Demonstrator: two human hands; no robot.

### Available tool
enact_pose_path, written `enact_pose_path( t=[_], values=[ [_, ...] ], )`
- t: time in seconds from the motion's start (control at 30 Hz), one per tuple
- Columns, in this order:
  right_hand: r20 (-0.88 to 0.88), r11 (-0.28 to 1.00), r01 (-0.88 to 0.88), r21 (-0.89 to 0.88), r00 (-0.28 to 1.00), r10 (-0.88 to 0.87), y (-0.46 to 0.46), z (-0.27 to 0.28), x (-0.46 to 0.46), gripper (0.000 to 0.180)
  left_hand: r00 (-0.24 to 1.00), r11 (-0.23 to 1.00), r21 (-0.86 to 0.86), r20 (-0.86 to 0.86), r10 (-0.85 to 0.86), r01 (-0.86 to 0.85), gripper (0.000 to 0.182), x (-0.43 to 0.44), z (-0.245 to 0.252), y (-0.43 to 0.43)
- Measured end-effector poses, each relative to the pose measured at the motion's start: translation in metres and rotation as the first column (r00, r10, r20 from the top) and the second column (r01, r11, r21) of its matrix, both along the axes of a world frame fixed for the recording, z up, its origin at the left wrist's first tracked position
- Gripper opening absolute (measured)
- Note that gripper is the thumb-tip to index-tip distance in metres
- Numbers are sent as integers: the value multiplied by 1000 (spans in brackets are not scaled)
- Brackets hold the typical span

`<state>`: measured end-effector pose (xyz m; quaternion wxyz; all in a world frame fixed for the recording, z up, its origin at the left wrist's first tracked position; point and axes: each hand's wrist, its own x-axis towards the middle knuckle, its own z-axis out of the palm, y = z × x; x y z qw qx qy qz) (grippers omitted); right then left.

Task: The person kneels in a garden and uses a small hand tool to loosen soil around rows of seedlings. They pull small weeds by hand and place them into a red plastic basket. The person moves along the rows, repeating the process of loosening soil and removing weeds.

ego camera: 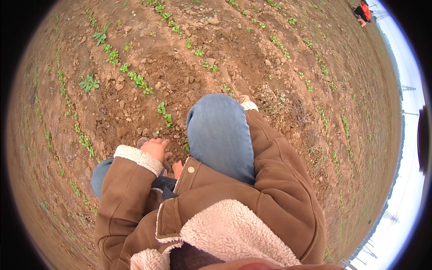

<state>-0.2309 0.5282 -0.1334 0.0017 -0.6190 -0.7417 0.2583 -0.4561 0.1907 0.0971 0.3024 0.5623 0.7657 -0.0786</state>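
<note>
My left hand (156,149) is low over the soil beside a shoe (143,141), fingers slightly apart, with nothing visible in it. Green seedlings (164,114) grow in a row just beyond it. Past my raised knee in blue jeans (221,135), my right hand (243,98) shows only in part, its fingers curled. From it a light-brown wooden handle (227,76) runs away along the loose soil; its far end is hard to make out. Small seedlings (225,87) stand close to the handle. A brown fleece-cuffed jacket covers both arms.
Rows of seedlings (138,80) cross the brown, cloddy field. A leafy rosette plant (89,83) grows at the left. Dry uprooted weeds (275,101) lie right of my right hand. Far off, a person in a red top (364,11) sits low. Pylons (407,88) line the horizon.
</note>
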Motion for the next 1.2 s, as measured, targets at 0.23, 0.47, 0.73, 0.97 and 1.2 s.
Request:
enact_pose_path(
  t=[0.23, 0.47, 0.73, 0.97, 1.2],
  values=[
    [-4, 999, 38, -32, 999, -38, -8, 31, -6, 38, 1000, 998, -60, -15, 15, -16, 45, -2, -1, -5],
    [4, 1000, 16, -27, 1000, -16, -24, 16, 6, 31, 1000, 991, -136, 10, 10, -8, 47, 0, -2, 4],
    [-486, 966, -29, 257, 860, 155, 28, 103, -47, 27, 1000, 988, -151, 7, -26, 27, 50, -4, -5, 11],
    [-564, 907, -303, 292, 711, 420, 43, 295, -145, 23, 996, 989, -135, 80, -50, 60, 46, 1, -5, 19],
    [-847, 585, -657, -476, 165, -505, -47, 392, -200, 28, 991, 992, -85, 102, -81, 90, 41, 9, -5, 19]
  ],
)
